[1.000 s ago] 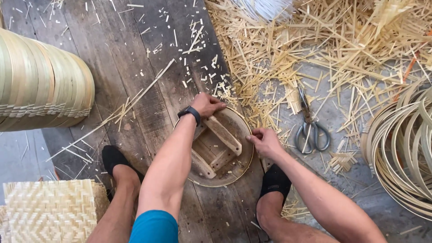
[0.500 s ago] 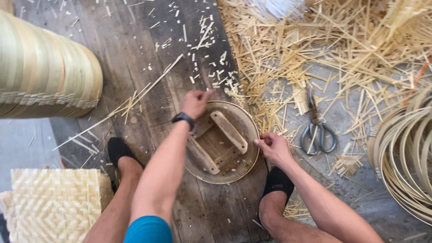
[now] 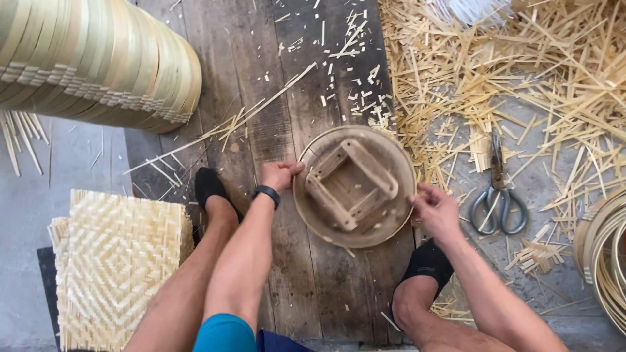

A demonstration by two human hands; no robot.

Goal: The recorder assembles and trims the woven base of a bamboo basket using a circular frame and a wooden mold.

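**Round wooden form held at both sides on the plank floor**

The round wooden form (image 3: pixel 354 187) is lying flat on the dark wooden planks (image 3: pixel 261 85), in the middle of the scene, between the person's two feet. On its top a square frame of four wooden bars is sitting, turned a little like a diamond. A thin pale bamboo band is running around the rim.

The left hand (image 3: pixel 280 175) is pressing against the left edge of the form; the fingers are curled closed on the rim, with the thumb on the top. A black wristband (image 3: pixel 267 194) is sitting on this wrist. The right hand (image 3: pixel 435 210) is gripping the right near edge of the form, and its fingers are bent closed around the rim and the band there. Both hands are touching the form, and nothing else is in them.

To the right, grey scissors (image 3: pixel 499 195) are lying on the grey floor, closed, near the right hand but not touching it. Behind and around them a big heap of bamboo offcuts (image 3: pixel 521 78) is spreading to the far right. At the right border, coils of bamboo strip (image 3: pixel 603 254) are showing partly. At the far left, a tall stack of woven baskets (image 3: pixel 98 58) is lying on its side. At the near left, woven bamboo mats (image 3: pixel 117 261) are piled beside the left leg. The feet are wearing black socks (image 3: pixel 210 186).
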